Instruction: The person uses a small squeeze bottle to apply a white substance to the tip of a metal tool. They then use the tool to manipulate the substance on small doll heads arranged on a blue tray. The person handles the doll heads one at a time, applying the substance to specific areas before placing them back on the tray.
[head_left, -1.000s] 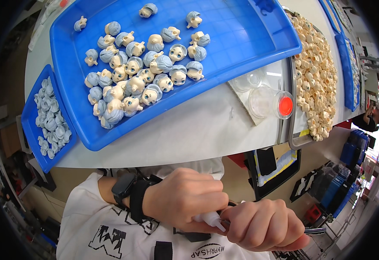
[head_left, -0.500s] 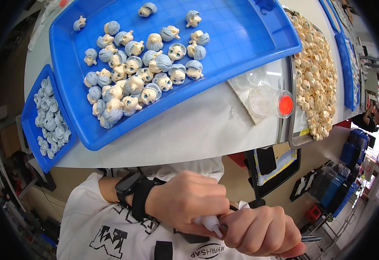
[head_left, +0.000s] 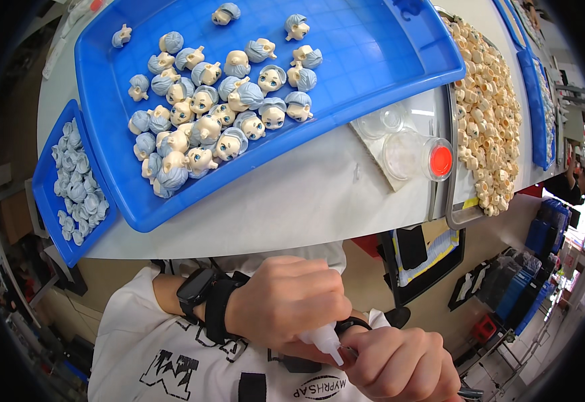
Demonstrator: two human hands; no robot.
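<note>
Left hand, lower centre of frame, curled closed round white nozzle bottle; bottle's long axis slants down-right, tip just beside right hand. Right hand, lower right, folded round metal-looking tool; anything else inside, cannot tell.

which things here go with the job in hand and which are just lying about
Likely with the job:
white nozzle bottle, in the left hand
metal tool, mostly hidden in the right hand
doll heads in the big blue tray
light-blue hair pieces
cream pieces in the metal tray

Probably just lying about:
black tray
red box-like object
stacked blue bins
</note>
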